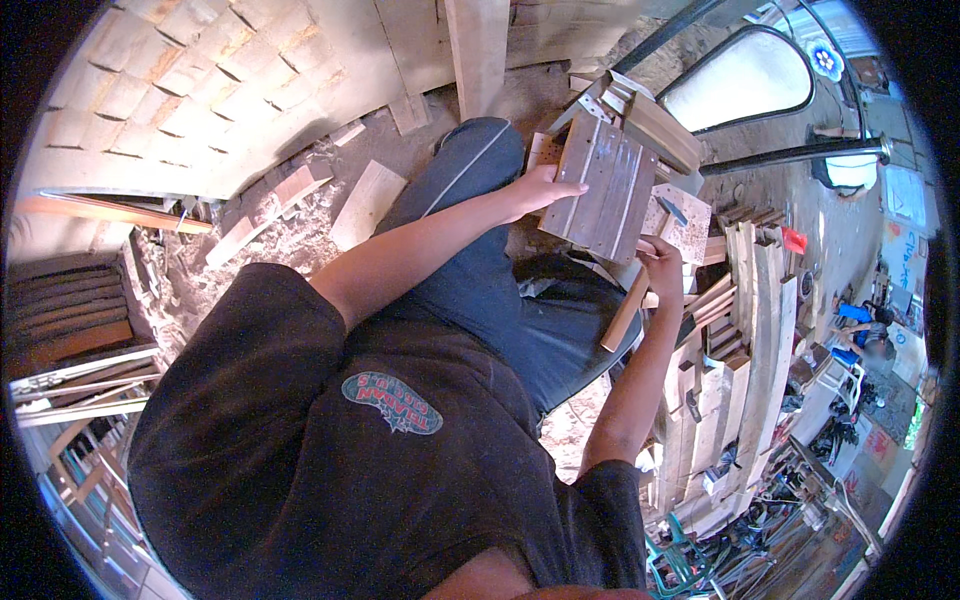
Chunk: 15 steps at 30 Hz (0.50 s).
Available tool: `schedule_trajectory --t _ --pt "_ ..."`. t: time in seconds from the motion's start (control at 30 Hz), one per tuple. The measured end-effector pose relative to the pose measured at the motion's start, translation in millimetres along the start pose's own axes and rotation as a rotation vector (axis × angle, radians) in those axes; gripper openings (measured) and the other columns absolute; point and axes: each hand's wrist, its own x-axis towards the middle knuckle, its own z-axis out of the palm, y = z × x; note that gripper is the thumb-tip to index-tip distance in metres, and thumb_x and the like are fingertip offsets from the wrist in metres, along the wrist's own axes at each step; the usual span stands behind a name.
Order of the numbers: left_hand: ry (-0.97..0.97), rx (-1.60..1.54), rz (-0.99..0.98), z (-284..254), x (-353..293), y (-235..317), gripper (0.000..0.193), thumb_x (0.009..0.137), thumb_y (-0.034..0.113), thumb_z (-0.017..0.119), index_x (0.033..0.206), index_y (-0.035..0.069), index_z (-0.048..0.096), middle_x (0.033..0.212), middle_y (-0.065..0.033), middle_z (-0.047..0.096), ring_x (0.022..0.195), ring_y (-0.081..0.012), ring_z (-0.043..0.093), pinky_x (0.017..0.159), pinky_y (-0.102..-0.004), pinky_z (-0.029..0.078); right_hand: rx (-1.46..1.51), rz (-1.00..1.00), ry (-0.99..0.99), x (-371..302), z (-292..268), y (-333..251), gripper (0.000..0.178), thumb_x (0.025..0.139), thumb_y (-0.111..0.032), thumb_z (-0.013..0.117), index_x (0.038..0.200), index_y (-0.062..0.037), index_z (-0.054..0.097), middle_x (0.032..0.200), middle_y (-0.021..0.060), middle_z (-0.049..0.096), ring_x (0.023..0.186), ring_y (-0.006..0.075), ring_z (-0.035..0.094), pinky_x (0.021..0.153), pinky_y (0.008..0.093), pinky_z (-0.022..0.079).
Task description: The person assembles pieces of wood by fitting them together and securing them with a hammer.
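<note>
A brown wooden slatted panel, perhaps one face of a box, lies tilted above my bent legs, with small dark dots along its boards. My left hand grips its left edge, thumb on top and the other fingers partly hidden. At its lower right corner, my right hand is closed round the wooden handle of a hammer. The hammer's dark metal head shows beyond the fingers, over a light speckled board. Whether my right fingers also touch the panel, I cannot tell.
Wooden blocks sit behind the panel. Long stacked planks run down the right side. A metal-framed chair stands far right. Offcuts and shavings cover the ground at left. Another person is in the right background.
</note>
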Motion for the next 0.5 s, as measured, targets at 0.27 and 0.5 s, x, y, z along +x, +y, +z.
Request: schedule_trajectory --t 0.27,0.5 --pt "0.001 0.018 -0.029 3.4 -4.1 6.6 0.059 0.086 0.038 0.068 0.127 -0.002 0.052 0.120 -0.0115 0.061 0.107 -0.0201 0.059 0.095 -0.0335 0.044 0.027 0.017 0.044 5.8 2.8 -7.9 0.036 0.074 0.015 0.057 0.106 0.0021 0.067 0.097 0.0043 0.068 0.091 0.0132 0.062 0.082 0.0260 0.048" --pt "0.104 0.019 -0.013 9.3 -1.3 -4.2 0.052 0.087 0.038 0.068 0.122 0.001 0.057 0.111 -0.0082 0.065 0.101 -0.0179 0.061 0.090 -0.0322 0.047 0.025 0.072 0.006 15.8 11.1 11.4 0.036 0.073 0.014 0.054 0.105 0.0025 0.066 0.094 0.0048 0.068 0.089 0.0130 0.061 0.081 0.0264 0.047"
